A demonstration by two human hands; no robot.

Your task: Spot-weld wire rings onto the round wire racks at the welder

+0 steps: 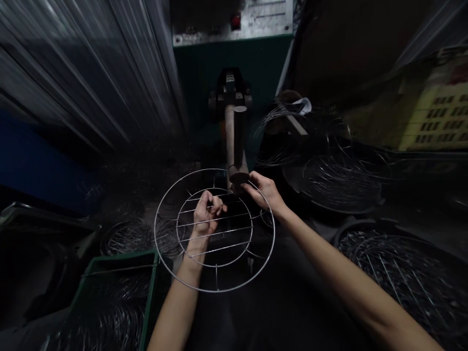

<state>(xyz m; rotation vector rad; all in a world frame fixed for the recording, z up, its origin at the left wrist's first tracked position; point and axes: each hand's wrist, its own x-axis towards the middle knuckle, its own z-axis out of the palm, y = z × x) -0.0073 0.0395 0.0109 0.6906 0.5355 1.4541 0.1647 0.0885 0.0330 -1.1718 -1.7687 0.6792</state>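
Note:
A round wire rack (228, 231), made of two rings with parallel crossbars and short spokes, lies level in front of a machine's metal arms. My right hand (265, 192) pinches the outer ring at its far right side, close to the tip of the thick upper cylinder (239, 141). The rack's far edge meets the lower end of that cylinder; exact contact there is hard to see. My left hand (208, 212) shows through the rack's bars, its fingers curled closed. Whatever those fingers hold, if anything, is too small to make out.
A green machine body (234, 58) with a red button (236, 21) stands ahead. To the left is a green crate (153, 282) of bent wires. On the right are black tubs (340, 207) with wire pieces and a yellow crate (435, 117). Corrugated sheeting (91, 58) rises at left.

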